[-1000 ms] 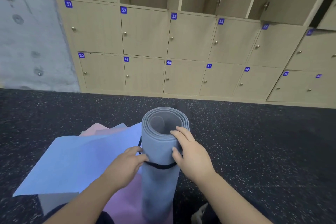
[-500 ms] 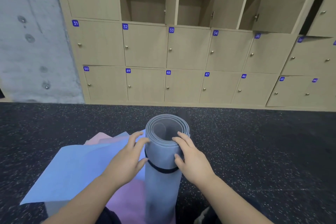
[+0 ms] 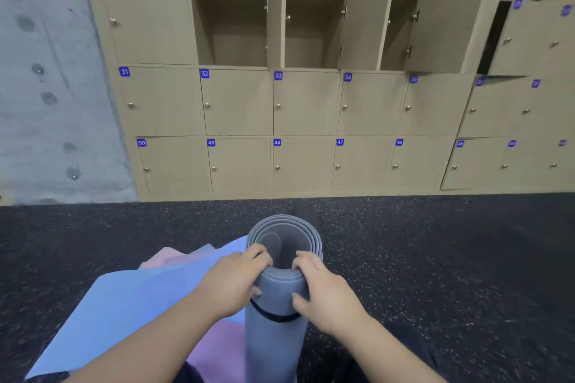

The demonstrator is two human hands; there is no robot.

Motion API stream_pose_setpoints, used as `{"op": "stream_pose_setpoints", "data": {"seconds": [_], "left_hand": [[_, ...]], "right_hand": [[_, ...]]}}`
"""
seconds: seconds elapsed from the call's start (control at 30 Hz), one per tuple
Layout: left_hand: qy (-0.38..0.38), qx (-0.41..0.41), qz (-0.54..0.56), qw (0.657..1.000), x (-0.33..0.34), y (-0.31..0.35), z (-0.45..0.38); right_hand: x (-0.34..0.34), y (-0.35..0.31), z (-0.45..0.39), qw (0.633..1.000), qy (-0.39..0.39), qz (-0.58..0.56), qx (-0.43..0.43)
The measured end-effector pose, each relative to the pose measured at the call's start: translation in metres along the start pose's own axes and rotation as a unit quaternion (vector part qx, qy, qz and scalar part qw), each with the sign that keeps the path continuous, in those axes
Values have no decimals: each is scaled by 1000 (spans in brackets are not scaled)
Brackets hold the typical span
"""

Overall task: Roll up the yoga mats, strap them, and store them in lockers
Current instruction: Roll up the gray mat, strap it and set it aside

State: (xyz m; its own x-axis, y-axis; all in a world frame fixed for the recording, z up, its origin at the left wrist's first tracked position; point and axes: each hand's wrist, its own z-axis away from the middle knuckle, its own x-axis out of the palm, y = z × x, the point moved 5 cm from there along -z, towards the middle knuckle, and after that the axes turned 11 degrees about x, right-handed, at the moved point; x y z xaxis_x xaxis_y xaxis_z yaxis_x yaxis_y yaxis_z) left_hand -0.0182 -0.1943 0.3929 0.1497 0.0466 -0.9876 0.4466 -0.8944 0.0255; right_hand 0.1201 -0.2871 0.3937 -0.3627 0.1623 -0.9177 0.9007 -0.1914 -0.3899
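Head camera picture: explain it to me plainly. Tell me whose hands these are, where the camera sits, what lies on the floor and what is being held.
No machine here: a person wears one camera on the head, looking forward and down. The left hand and right hand grip the top of a rolled grey mat, standing upright with a black strap around it. On the dark speckled floor, to the left, lie an unrolled blue mat and a pink mat beneath it. Ahead stand numbered wooden lockers; three in the upper row have open doors.
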Motion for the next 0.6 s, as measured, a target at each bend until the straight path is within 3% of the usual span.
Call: {"op": "stream_pose_setpoints", "data": {"seconds": [0.17, 0.37, 0.6], "left_hand": [[41, 10, -11, 999, -9, 17, -2], [143, 57, -51, 987, -26, 36, -7], [194, 47, 100, 975, -60, 45, -42]], "right_hand": [[-5, 5, 10, 999, 29, -13, -12], [-24, 17, 13, 995, 89, -37, -24], [-59, 44, 7, 979, 196, -55, -15]]}}
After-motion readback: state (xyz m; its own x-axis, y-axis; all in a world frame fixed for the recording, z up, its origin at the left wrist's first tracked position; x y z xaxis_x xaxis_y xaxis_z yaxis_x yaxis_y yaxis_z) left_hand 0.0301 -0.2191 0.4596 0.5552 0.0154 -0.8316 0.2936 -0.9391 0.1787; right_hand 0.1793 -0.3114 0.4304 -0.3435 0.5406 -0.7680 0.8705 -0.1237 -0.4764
